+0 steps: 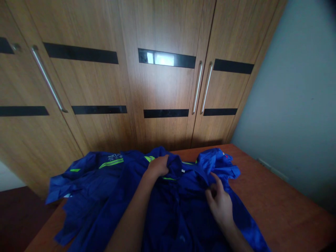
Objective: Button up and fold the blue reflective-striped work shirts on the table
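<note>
A dark blue work jacket (168,210) with yellow-green strips lies spread over a reddish-brown wooden surface, its collar toward the far side. My left hand (159,166) is closed on the fabric at the left side of the collar (174,166); the fingertips are partly hidden by cloth. By the right collar flap, my right hand (220,203) has its index finger stretched out and its thumb apart, close to the fabric. A small white label (183,171) shows inside the neck. More blue cloth with white lettering (114,157) lies at left; whether it is a separate garment I cannot tell.
The wooden surface (278,206) runs up to a tall wooden wardrobe (165,129) with black bands and metal handles (197,87). A pale wall (294,105) stands at right. Dark floor (18,217) shows at lower left.
</note>
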